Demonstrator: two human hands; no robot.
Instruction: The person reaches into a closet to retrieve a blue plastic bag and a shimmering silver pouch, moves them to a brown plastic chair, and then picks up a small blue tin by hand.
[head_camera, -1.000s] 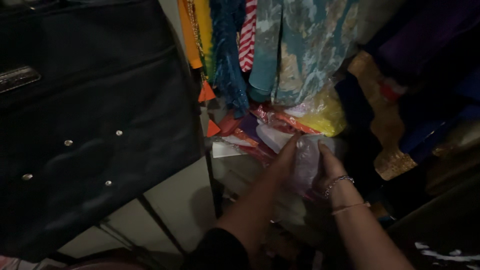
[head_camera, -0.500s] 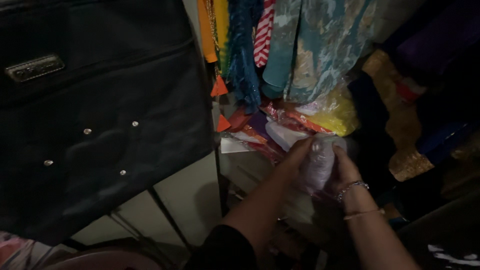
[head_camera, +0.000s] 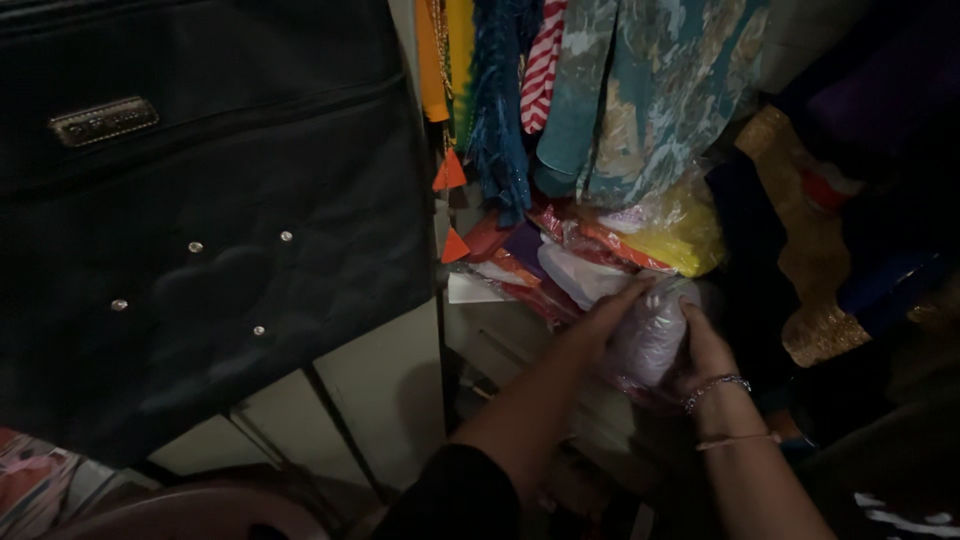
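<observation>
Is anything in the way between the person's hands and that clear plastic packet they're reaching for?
Nothing visible. The left hand lies on the clear plastic packet from the left, and the right hand cups it from the right. Both already touch it. Hanging clothes sit above, and other wrapped packets lie behind.

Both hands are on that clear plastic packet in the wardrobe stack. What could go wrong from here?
1. The clear plastic packet, gripped between the left hand and right hand, sits among other slippery wrapped packets; moving it may drag neighbours off the stack.
2. The hanging garments droop right over the stack and could snag on the hands or the right wrist's bangles.
3. The light is dim, so contents are easily misjudged.
</observation>
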